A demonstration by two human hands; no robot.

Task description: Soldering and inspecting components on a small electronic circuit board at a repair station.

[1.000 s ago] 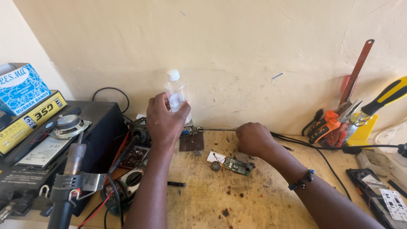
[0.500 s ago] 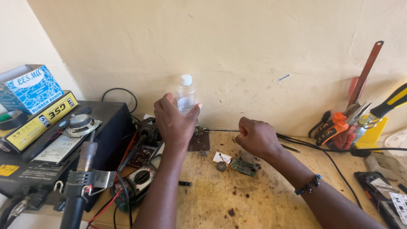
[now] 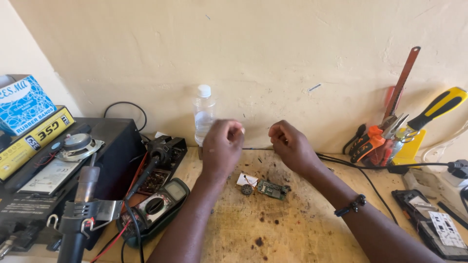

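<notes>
**Both hands raised over a small board on the bench**

A cream wall backs a scarred wooden bench, crowded at both ends; at the left stand a black box with a speaker on top, a blue carton, a meter with red and black leads and a hot-air handle; at the right, pliers, a yellow-handled tool and a saw blade lean on the wall.

A clear bottle stands upright by the wall, just behind the left hand and apart from it; that hand hovers with fingers curled narrow, pinched on something pale and too small to name; the right hand hovers beside it, loosely fisted, and whether it holds anything I cannot tell.

The small green board lies flat on the bench below and between the hands, touched by neither, with a round part and a white scrap just beside it.

The step looks like fine work between the fingertips above the board; any move down to it would call for a light, steady pinch, since the parts are small and loose.
</notes>
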